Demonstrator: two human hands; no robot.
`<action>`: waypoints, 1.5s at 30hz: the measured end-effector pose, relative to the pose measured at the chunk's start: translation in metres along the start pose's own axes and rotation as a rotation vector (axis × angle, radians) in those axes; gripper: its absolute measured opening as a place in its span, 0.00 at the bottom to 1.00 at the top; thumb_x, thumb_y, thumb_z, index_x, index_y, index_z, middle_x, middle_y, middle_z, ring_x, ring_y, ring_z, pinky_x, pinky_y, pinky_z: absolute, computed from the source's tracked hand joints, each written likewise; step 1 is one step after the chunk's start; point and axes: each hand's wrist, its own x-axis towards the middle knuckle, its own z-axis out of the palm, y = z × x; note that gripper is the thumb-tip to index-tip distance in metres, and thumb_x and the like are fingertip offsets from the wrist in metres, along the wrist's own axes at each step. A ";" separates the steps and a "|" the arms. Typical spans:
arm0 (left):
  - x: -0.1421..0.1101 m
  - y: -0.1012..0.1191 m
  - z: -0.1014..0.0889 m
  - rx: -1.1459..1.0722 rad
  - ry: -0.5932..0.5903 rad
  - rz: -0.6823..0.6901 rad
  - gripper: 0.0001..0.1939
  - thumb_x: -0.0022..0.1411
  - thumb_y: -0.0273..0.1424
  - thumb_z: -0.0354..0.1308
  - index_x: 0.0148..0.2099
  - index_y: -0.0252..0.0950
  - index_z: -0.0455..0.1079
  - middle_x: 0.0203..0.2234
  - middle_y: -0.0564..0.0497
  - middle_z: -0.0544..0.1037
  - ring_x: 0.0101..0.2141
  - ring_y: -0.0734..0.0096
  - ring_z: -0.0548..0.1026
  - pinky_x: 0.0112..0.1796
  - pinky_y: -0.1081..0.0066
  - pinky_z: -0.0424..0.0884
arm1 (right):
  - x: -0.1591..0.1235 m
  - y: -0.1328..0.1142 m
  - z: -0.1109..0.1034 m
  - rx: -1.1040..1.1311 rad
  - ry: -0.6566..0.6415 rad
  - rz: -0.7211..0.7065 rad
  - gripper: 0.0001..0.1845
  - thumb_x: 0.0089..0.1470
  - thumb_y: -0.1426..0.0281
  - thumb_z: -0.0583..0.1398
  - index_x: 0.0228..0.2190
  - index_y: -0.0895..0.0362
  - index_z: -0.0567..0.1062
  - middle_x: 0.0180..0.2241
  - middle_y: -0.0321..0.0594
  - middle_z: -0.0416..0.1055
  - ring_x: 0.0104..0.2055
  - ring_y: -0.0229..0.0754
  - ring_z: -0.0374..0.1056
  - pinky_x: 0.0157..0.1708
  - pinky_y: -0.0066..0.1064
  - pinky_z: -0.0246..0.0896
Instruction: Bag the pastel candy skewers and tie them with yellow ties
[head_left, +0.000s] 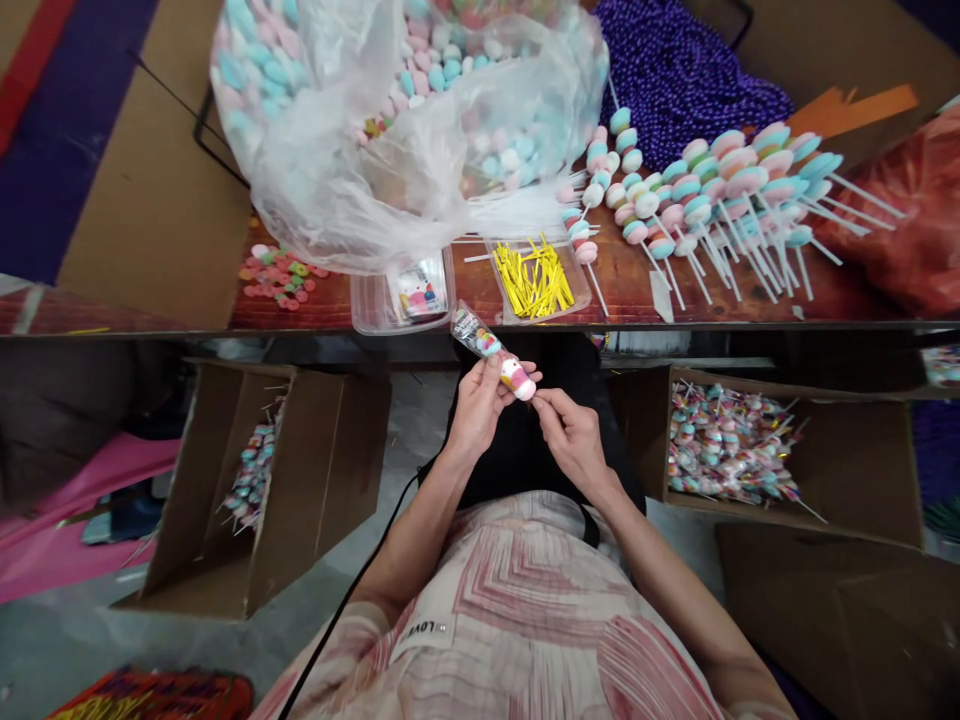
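My left hand [480, 405] is closed around a marshmallow lollipop in a printed plastic wrapper [517, 378], just past the table's front edge and over my lap. The wrapper's dark printed end [472, 332] points up and left toward the table. At the lollipop's lower right end, my right hand [571, 428] pinches with thumb and forefinger, where the stick would be; the stick itself is mostly hidden. Nearest on the table are a tray of gold twist ties [534, 280] and a transparent tub [367, 305] holding printed wrappers [421, 292].
Unwrapped marshmallow lollipops [720, 190] lie piled at right, beside purple cord [682, 80]. A big plastic bag of marshmallows [337, 170] stands behind the tubs, gummy rings [281, 275] to its left. Below, cardboard boxes at left [345, 460] and right [862, 460] hold lollipops.
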 end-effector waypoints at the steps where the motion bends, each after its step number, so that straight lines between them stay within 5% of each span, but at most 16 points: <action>1: 0.000 0.002 -0.001 0.000 -0.003 -0.004 0.22 0.59 0.49 0.64 0.42 0.33 0.72 0.37 0.42 0.83 0.40 0.57 0.83 0.42 0.63 0.77 | 0.000 0.001 0.000 -0.011 -0.006 -0.009 0.13 0.64 0.62 0.56 0.36 0.56 0.77 0.19 0.29 0.59 0.20 0.32 0.56 0.24 0.27 0.52; 8: 0.006 0.004 -0.004 -0.007 0.047 0.026 0.22 0.54 0.46 0.69 0.41 0.34 0.71 0.38 0.44 0.83 0.41 0.55 0.83 0.39 0.63 0.77 | 0.002 0.005 -0.009 -0.156 -0.094 0.017 0.12 0.65 0.62 0.55 0.39 0.54 0.76 0.20 0.31 0.64 0.22 0.34 0.60 0.26 0.27 0.53; 15: 0.002 -0.002 0.003 -0.013 0.060 0.097 0.19 0.56 0.44 0.68 0.41 0.35 0.70 0.38 0.46 0.83 0.41 0.59 0.83 0.42 0.64 0.77 | 0.000 -0.004 0.004 -0.415 0.047 -0.046 0.13 0.64 0.61 0.56 0.45 0.55 0.74 0.32 0.40 0.75 0.30 0.40 0.69 0.30 0.29 0.55; 20: 0.000 -0.004 0.005 -0.028 0.010 0.060 0.19 0.59 0.46 0.65 0.42 0.35 0.69 0.38 0.45 0.83 0.38 0.60 0.83 0.43 0.63 0.77 | 0.000 -0.006 0.014 -0.318 0.154 -0.090 0.14 0.64 0.61 0.55 0.39 0.56 0.76 0.30 0.39 0.73 0.29 0.38 0.66 0.31 0.29 0.56; 27: -0.001 -0.006 0.001 -0.019 -0.011 0.021 0.20 0.61 0.47 0.62 0.41 0.34 0.69 0.38 0.43 0.83 0.39 0.59 0.83 0.44 0.61 0.77 | 0.007 -0.005 0.005 0.119 -0.002 0.159 0.14 0.61 0.59 0.58 0.33 0.56 0.76 0.21 0.30 0.60 0.23 0.34 0.54 0.24 0.27 0.50; 38: -0.005 -0.012 0.005 -0.008 0.014 0.038 0.20 0.60 0.47 0.63 0.43 0.37 0.68 0.41 0.43 0.82 0.49 0.55 0.80 0.50 0.58 0.73 | 0.006 -0.003 0.015 -0.208 0.086 -0.047 0.16 0.64 0.61 0.54 0.30 0.56 0.74 0.24 0.36 0.68 0.25 0.36 0.61 0.29 0.29 0.54; 42: -0.003 -0.007 0.003 -0.027 0.003 0.033 0.19 0.60 0.47 0.64 0.41 0.36 0.69 0.39 0.45 0.83 0.47 0.56 0.81 0.51 0.58 0.73 | 0.008 -0.005 0.010 -0.050 0.007 0.041 0.17 0.62 0.58 0.56 0.27 0.56 0.72 0.19 0.30 0.59 0.22 0.33 0.54 0.25 0.28 0.50; 45: 0.000 -0.005 0.003 -0.046 0.013 0.060 0.19 0.61 0.46 0.63 0.41 0.35 0.70 0.37 0.46 0.82 0.46 0.57 0.81 0.51 0.58 0.73 | 0.006 -0.007 0.004 0.024 -0.064 0.133 0.16 0.62 0.57 0.57 0.31 0.56 0.73 0.21 0.30 0.62 0.23 0.34 0.56 0.25 0.27 0.51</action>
